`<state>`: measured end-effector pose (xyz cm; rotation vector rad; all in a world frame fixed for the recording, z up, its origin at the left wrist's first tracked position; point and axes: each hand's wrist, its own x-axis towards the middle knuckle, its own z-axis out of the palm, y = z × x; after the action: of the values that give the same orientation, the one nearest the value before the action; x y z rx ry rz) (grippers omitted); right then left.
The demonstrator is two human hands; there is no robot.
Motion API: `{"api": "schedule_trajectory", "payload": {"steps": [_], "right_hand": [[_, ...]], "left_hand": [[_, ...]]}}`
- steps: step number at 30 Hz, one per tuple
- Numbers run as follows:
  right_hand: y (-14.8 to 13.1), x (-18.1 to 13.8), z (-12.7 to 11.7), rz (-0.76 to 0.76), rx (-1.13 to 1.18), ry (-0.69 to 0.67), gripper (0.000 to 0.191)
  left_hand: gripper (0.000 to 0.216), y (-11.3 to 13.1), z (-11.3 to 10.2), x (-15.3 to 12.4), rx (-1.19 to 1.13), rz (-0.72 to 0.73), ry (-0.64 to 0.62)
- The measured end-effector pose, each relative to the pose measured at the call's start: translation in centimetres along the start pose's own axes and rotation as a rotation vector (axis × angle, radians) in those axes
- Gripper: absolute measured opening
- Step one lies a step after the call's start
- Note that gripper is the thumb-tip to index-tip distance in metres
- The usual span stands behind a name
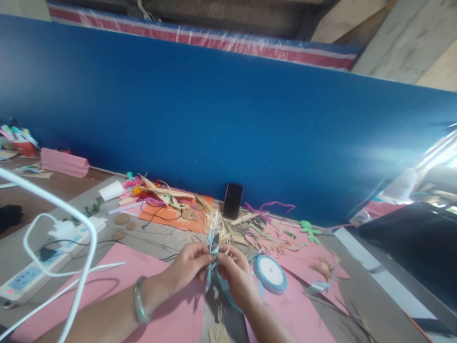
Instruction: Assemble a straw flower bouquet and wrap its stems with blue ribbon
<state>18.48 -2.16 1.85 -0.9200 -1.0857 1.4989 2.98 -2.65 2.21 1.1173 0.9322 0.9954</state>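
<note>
My left hand (194,263), a bangle on its wrist, pinches a light blue ribbon (212,238) at the centre of the desk. Close beside it my right hand (236,275) has its thumb and fingers closed on the same ribbon. Pale dried strips (214,222) fan out just above the fingertips, apparently bundled with the ribbon; the exact wrap is hidden by my fingers. A blue-and-white ribbon spool (271,273) lies to the right of my right hand. Another round blue item (230,295) is partly covered by that hand.
Pink sheets (171,309) lie under my forearms. A dark phone (233,201) leans on the blue partition (228,124). Craft scraps lie around an orange sheet (157,216). At left, a white cable (91,238) arches across the view near a power strip (32,274).
</note>
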Motion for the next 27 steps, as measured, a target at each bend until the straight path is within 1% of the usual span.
{"api": "schedule_trajectory", "payload": {"steps": [4, 7, 12, 15, 22, 24, 27], "right_hand": [[0.1, -0.1, 0.0, 0.038, 0.117, -0.024, 0.019], [-0.1, -0.1, 0.1, 0.044, 0.142, -0.029, 0.020], [-0.1, 0.0, 0.0, 0.060, 0.126, -0.046, 0.024], [-0.1, -0.1, 0.0, 0.066, 0.117, -0.040, 0.026], [-0.7, -0.3, 0.1, 0.036, 0.006, -0.041, 0.032], [-0.9, -0.2, 0.1, 0.021, -0.049, -0.046, 0.032], [-1.1, -0.1, 0.0, -0.015, -0.157, -0.064, 0.032]], "left_hand": [[0.029, -0.2, -0.1, 0.0, -0.046, -0.048, -0.056], [0.027, -0.2, -0.2, 0.1, -0.099, -0.056, -0.094], [0.030, 0.1, -0.2, 0.0, -0.123, -0.078, -0.084], [0.030, 0.1, -0.2, 0.0, -0.124, -0.068, -0.087], [0.028, 0.0, -0.3, 0.1, -0.096, -0.046, -0.090], [0.029, 0.1, -0.2, 0.0, -0.066, -0.044, -0.073], [0.031, 0.0, -0.2, -0.1, -0.004, 0.012, -0.033]]}}
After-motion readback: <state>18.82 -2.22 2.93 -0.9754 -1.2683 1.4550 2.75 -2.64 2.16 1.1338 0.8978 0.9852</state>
